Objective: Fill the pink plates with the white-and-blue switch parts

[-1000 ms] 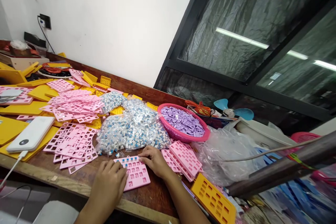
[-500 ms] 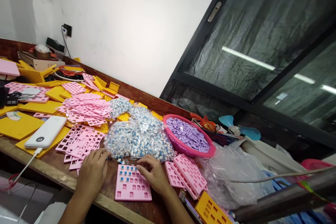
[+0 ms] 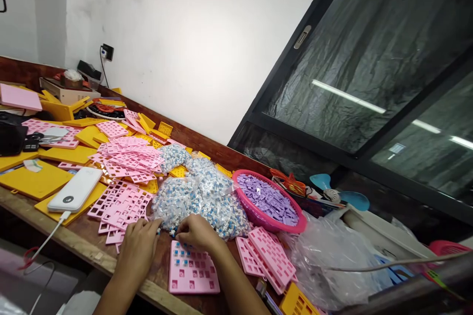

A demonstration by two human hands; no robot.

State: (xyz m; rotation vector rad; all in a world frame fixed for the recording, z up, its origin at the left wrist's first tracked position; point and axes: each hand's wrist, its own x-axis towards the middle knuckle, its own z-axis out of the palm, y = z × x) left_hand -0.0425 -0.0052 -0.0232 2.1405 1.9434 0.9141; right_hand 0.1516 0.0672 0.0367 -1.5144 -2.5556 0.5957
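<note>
- Centrally, a pink plate lies on the table, its far edge beneath the right hand, fingers bunched narrowly, any grip hidden.
- Left of the plate, the left hand curls near bagged blue-and-white pieces, its hold unclear.

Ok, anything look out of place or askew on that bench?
Mildly: the plugged-in white power bank sits on a yellow panel, an odd spot for electronics. The pink plates to its right overlap untidily.
</note>
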